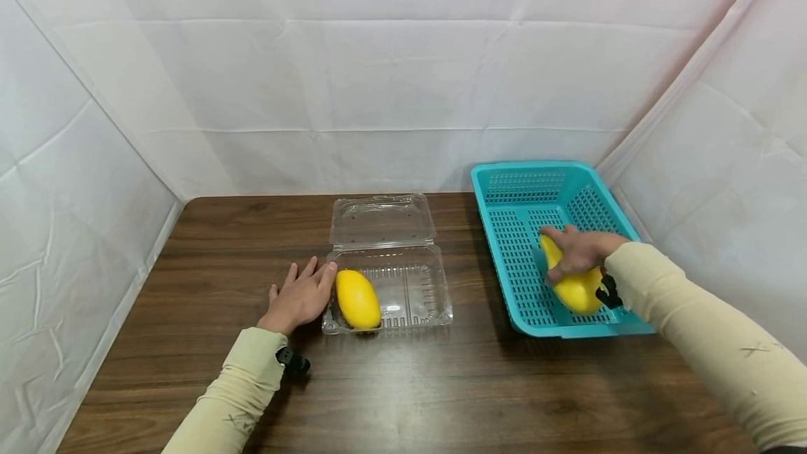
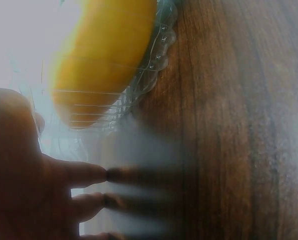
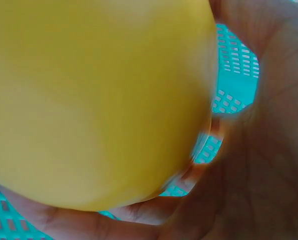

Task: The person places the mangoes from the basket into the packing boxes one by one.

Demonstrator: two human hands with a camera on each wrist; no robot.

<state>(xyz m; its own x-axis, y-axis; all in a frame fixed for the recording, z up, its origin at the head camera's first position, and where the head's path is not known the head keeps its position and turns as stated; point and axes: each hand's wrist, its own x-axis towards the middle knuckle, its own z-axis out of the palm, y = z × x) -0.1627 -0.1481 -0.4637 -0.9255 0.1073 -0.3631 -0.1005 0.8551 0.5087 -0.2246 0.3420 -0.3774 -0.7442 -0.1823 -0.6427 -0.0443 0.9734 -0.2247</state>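
A yellow mango (image 1: 358, 300) lies in the left part of an opened clear plastic clamshell box (image 1: 412, 293). My left hand (image 1: 301, 298) rests on the table with fingers spread, its thumb side at the box's left wall. In the left wrist view the mango (image 2: 106, 55) shows through the ribbed plastic. Over in the turquoise basket (image 1: 509, 286), my right hand (image 1: 581, 252) grips a yellow mango (image 1: 580, 293) from above. The right wrist view has this mango (image 3: 99, 110) close up, with curled fingers around it. The hand covers its middle, so I cannot tell whether a second one lies there.
The box's lid (image 1: 381, 219) is folded back toward the rear of the wooden table (image 1: 441, 391). White cloth walls (image 1: 403, 90) enclose the back and both sides. The basket has raised, slotted sides and stands near the right wall.
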